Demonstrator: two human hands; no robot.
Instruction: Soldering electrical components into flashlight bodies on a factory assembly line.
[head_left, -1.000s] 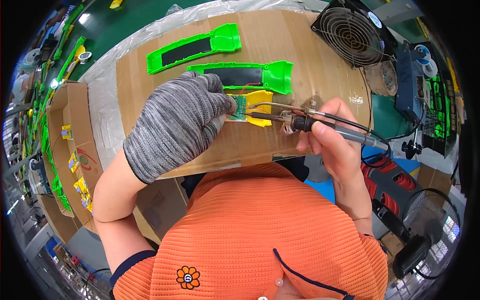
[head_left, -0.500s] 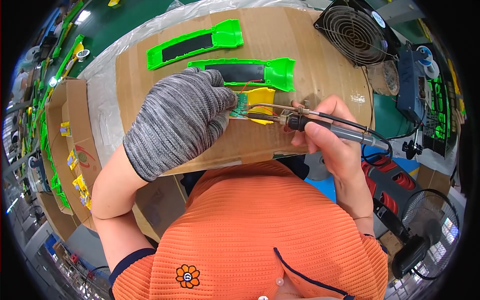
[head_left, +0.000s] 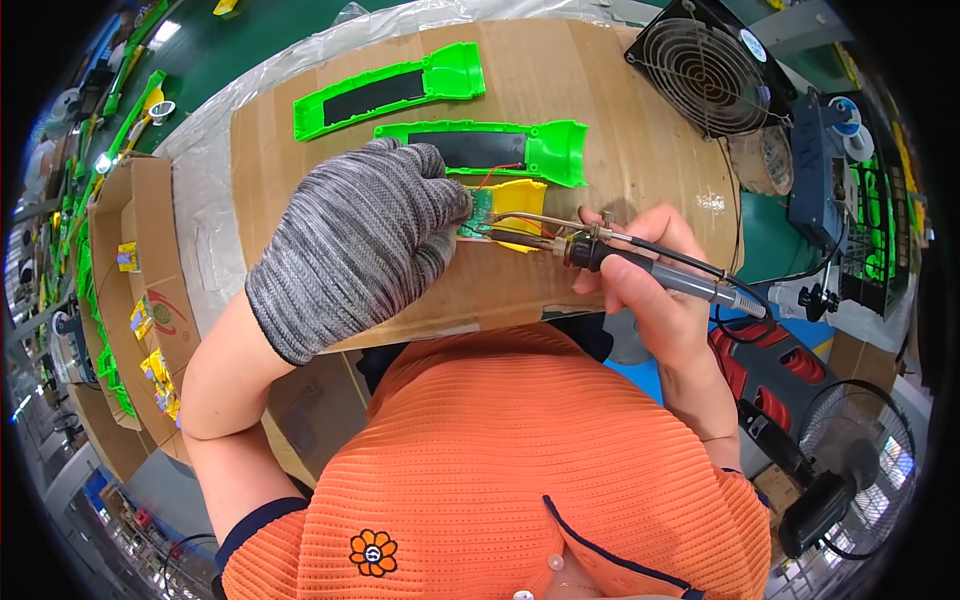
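My right hand [head_left: 655, 285] grips a soldering iron [head_left: 690, 281] with a grey handle, a black collar and a thin metal feed tube [head_left: 540, 217] along its top. The iron's tip meets a small green circuit board [head_left: 481, 205], which lies at a yellow plastic part [head_left: 522, 200]. Over the board's left end, my left hand [head_left: 355, 250], in a grey knitted glove, is closed with its fingertips pinched together. What those fingers hold is hidden. A red wire [head_left: 492, 175] runs from the board to a green plastic shell [head_left: 555, 150] with a black panel just beyond.
A second green shell [head_left: 455, 72] lies farther back on the cardboard [head_left: 640, 110]. At the far right stand a black square fan [head_left: 705, 62] and a blue box-shaped unit [head_left: 815, 165]. An open carton [head_left: 150, 260] with yellow parts is left. Another fan [head_left: 850, 460] stands lower right.
The soldering iron and my right hand have shifted slightly left, with the handle a little lower. My left hand stays at the board, still closed.
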